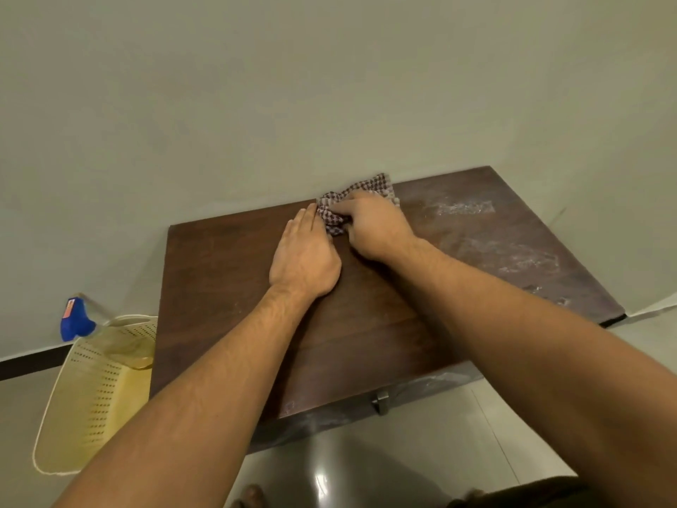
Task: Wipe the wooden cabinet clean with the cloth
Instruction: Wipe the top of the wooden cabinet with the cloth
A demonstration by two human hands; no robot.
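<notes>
A dark wooden cabinet [227,287] stands against the pale wall, seen from above. A bunched checked cloth [370,188] lies on its top near the back edge. My right hand [373,225] grips the cloth, fingers curled into its folds. My left hand [304,254] lies flat on the wood just left of the cloth, fingertips touching its edge. White dusty smears [465,209] cover the right part of the top.
A cream perforated plastic basket [91,397] stands on the floor left of the cabinet, with a blue-headed spray bottle [75,320] leaning in it. A metal handle [381,399] sticks out of the cabinet front. Glossy tiled floor [366,478] lies below.
</notes>
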